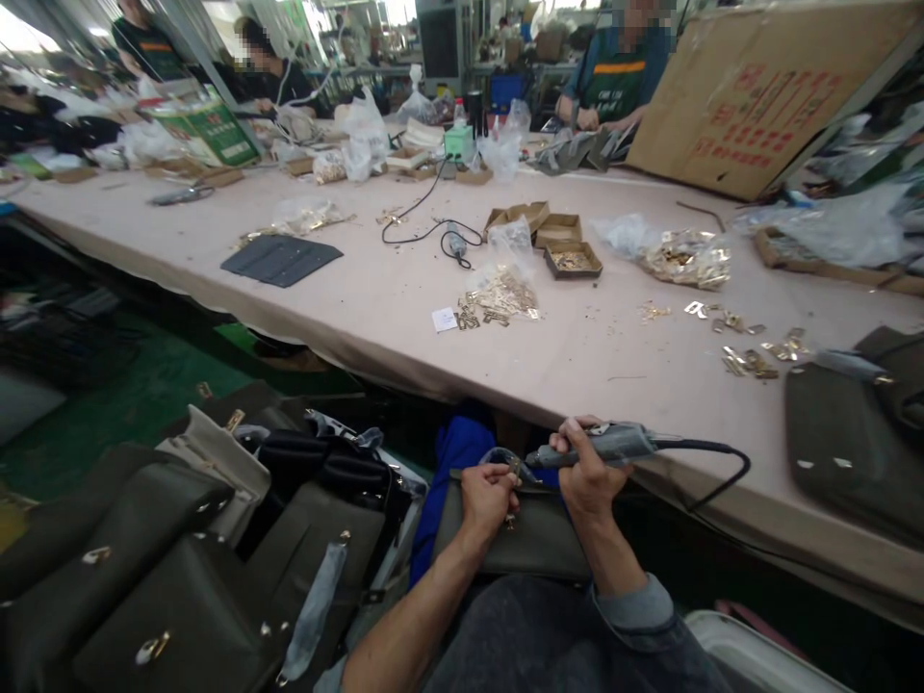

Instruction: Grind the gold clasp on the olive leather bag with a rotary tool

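Note:
An olive-green handbag (pixel 530 539) lies on my lap below the table's front edge. My left hand (pixel 488 493) pinches a small gold fitting at the bag's top edge. My right hand (pixel 586 469) grips a grey corded electric screwdriver (pixel 613 445), held level with its tip pointing left at that fitting. Its black cable (pixel 711 476) loops off to the right. The tip itself is hidden between my two hands.
Several olive handbags (pixel 180 587) are piled low on the left, another (pixel 852 433) lies on the pink table (pixel 375 298) at right. Gold fittings (pixel 498 298), small boxes (pixel 570 258) and plastic bags lie on the table. Other people work at the far side.

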A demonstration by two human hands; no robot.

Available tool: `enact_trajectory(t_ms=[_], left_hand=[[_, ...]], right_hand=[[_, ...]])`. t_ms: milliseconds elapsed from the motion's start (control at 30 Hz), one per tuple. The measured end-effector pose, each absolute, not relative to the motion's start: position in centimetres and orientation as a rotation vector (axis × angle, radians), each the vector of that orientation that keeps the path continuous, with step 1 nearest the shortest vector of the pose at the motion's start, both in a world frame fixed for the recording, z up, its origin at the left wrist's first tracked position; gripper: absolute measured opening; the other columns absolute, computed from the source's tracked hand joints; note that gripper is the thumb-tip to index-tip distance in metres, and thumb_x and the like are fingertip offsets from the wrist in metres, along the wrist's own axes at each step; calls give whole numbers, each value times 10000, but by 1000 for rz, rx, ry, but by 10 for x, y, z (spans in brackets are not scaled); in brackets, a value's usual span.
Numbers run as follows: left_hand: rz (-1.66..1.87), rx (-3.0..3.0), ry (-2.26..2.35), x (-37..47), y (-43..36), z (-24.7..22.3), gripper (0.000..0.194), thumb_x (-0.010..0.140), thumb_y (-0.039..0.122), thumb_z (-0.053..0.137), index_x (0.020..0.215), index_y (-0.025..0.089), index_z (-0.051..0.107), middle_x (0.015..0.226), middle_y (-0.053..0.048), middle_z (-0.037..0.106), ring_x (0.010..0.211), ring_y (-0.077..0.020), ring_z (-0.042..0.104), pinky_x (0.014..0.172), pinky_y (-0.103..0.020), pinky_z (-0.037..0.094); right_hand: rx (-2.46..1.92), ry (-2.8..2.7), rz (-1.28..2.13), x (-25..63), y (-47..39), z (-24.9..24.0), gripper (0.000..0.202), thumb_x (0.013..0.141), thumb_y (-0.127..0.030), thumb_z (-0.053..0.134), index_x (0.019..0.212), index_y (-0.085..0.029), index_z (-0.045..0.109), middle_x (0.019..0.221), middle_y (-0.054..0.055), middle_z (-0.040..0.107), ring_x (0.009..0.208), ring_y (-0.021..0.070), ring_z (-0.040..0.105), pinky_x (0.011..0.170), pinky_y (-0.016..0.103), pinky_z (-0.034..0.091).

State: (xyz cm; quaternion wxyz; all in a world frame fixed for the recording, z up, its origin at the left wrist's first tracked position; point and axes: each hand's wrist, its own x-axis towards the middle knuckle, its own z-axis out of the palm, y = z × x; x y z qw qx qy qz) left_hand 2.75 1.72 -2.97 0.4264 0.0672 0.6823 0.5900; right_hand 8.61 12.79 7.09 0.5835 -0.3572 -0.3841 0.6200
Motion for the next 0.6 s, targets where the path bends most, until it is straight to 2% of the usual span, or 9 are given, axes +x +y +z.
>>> enact_trajectory(t_ms=[167,600], left_hand=[[1481,159,1699,27,16,-33,287,682,236,696,895,46,725,491,-55,640,357,-158,552,361,-219,410],[1474,180,1697,28,15,-29,254,702,250,683,862,58,727,482,-54,637,362,-154,557,369,-213,416]], right_hand=[[-867,-996,1391,82,124,63,339,800,-324,813,886,-185,516,696,-37,529,545,111,508,553,287,487],[-870,-1070,1359,80,120,63,261,838,-316,781,827,-165,569,654,-29,548,526,116,517,570,293,487]])
